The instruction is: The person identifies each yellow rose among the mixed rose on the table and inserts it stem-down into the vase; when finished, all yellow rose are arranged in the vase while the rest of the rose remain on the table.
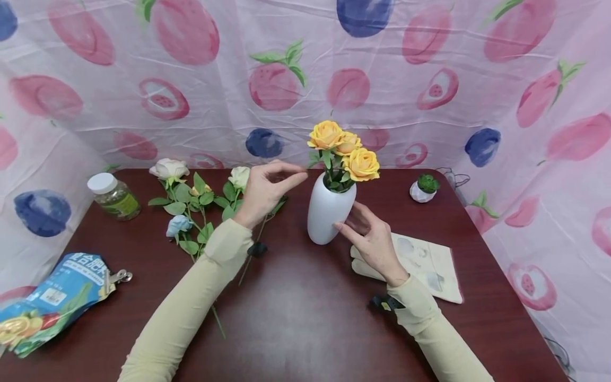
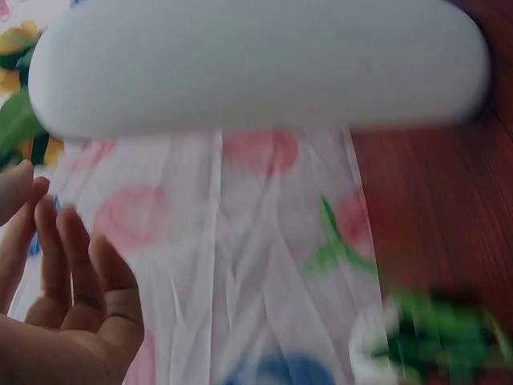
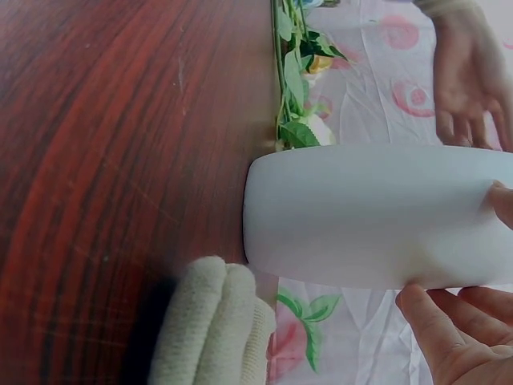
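A white vase (image 1: 329, 212) stands on the table right of centre, with several yellow roses (image 1: 345, 151) in its mouth. My right hand (image 1: 374, 241) holds the vase at its right side, thumb in front and fingers behind; the right wrist view shows the fingertips (image 3: 421, 301) against its wall. Left of the blooms, my left hand (image 1: 269, 191) is raised in the air. Its thumb and forefinger come close together, and I see nothing between them. In the left wrist view the vase (image 2: 256, 72) spans the top, apart from the left hand (image 2: 72, 321).
Loose stems with a pale pink rose (image 1: 169, 170), a white rose (image 1: 239, 177) and a blue flower (image 1: 179, 226) lie at left. Beyond them are a lidded jar (image 1: 114, 197) and a clipped blue bag (image 1: 62, 297). Folded gloves (image 1: 425, 265) and a small potted plant (image 1: 424, 188) sit at right.
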The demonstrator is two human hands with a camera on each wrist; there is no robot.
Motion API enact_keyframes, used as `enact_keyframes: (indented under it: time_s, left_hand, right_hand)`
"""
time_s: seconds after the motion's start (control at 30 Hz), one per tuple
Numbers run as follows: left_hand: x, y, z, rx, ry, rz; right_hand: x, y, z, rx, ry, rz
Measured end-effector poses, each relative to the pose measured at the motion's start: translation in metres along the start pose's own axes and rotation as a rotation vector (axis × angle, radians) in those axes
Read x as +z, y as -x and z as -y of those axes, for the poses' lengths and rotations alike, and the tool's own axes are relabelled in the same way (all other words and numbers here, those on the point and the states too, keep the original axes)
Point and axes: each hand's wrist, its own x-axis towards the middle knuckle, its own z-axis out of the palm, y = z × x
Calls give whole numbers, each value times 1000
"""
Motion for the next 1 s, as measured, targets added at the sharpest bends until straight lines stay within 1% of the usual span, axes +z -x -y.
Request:
enact_keyframes:
  time_s: [0.07,0.13,0.2,0.23,0.3,0.37,0.43,0.47,0.57,0.7,0.77,0.83,0.9,1.0]
  left_hand:
    - [-17,6,2,-25,-98,-20]
    - [-38,13,6,-68,-222,-38]
    - [-62,23,11,-121,-374,-62]
    - [-74,29,14,-154,-470,-66]
    - [-98,42,20,-241,-597,-45]
    - [-119,56,24,-321,-699,-6]
    - [-135,68,27,-397,-754,44]
    - [-142,73,28,-433,-754,62]
    - [-151,85,30,-527,-759,102]
    - [-152,93,35,-597,-756,115]
    - [-152,95,37,-605,-773,115]
    - [-151,97,39,-612,-787,117]
    - [-151,97,40,-618,-791,123]
    - [-152,98,42,-635,-767,118]
  right_hand:
    - [-1,0,-3,-9,1,-5]
    - [-2,0,-4,-19,-2,-10]
    - [-2,1,-4,-26,-6,-9]
    - [-2,1,-4,-27,-7,-7]
    - [-2,2,-3,-25,-6,-6]
    - [-3,2,-2,-17,-1,-9]
    - [-3,3,6,-4,10,-11]
    - [-4,2,6,-1,16,-13]
    - [-4,1,10,7,29,-15]
    - [-5,2,22,17,22,-10]
    - [-5,3,30,28,19,-1]
    - [-4,3,32,28,17,7]
    - [-3,2,25,29,14,10]
    - [0,0,13,23,14,10]
